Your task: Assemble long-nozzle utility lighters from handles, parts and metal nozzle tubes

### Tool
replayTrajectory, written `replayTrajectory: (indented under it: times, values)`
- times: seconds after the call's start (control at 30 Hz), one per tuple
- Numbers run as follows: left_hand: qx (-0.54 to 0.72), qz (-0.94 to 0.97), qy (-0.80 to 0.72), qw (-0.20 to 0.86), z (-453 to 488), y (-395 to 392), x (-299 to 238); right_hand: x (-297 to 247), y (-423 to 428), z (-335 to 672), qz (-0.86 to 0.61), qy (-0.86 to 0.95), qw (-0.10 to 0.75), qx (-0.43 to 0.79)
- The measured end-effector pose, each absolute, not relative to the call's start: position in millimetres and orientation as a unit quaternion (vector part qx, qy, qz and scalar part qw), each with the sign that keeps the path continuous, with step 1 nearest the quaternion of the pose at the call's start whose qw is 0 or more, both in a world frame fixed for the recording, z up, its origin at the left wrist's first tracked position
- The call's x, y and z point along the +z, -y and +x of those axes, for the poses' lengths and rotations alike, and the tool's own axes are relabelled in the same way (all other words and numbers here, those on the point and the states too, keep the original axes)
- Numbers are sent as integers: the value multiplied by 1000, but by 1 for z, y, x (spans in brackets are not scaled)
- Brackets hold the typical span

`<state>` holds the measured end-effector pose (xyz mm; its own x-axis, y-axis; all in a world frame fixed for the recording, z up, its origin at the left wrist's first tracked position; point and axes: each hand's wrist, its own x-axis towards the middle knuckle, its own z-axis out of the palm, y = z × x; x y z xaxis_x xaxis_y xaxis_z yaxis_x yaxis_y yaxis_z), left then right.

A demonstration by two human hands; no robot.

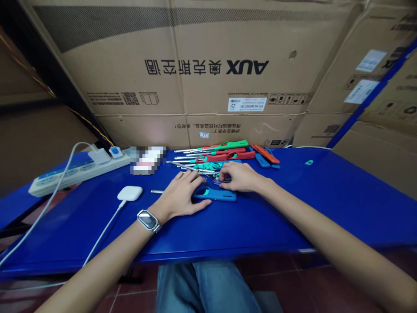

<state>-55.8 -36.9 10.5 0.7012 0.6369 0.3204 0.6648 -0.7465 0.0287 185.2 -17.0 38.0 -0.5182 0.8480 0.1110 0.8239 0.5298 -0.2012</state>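
Observation:
My left hand (184, 195) lies over a blue long-nosed lighter (221, 195) flat on the table, thumb on the near side and fingers spread on the far side. The lighter's metal tube pokes out to the left of the hand; its middle is hidden. Beyond the lighter's handle, the fingers of my right hand (239, 177) are curled together in a pinch at a group of small metal and clear parts. What they hold is too small to make out. Teal plastic pieces (208, 165) and metal tubes lie just beyond both hands.
Several red lighter bodies (241, 155) and a green one (234, 144) are piled behind. Orange and blue casings (265, 154) lie right of them, a small teal piece (309, 162) farther right. A power strip (71, 173) and white earbud case (130, 193) are left. Cardboard (208, 39) walls the back.

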Motion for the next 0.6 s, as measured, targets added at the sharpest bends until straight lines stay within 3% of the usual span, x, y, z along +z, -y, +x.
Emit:
replayTrajectory:
  times: [0.13,0.37,0.6]
  values:
    - [-155,-945,286,31,-33,38,15,40,13,192,-481,861,145,78]
    - [-126,-965,227,31,-1,23,11,32,7,199,-401,722,466,317]
    - [-149,-951,271,7,-13,18,7,22,15,186,-370,600,579,410]
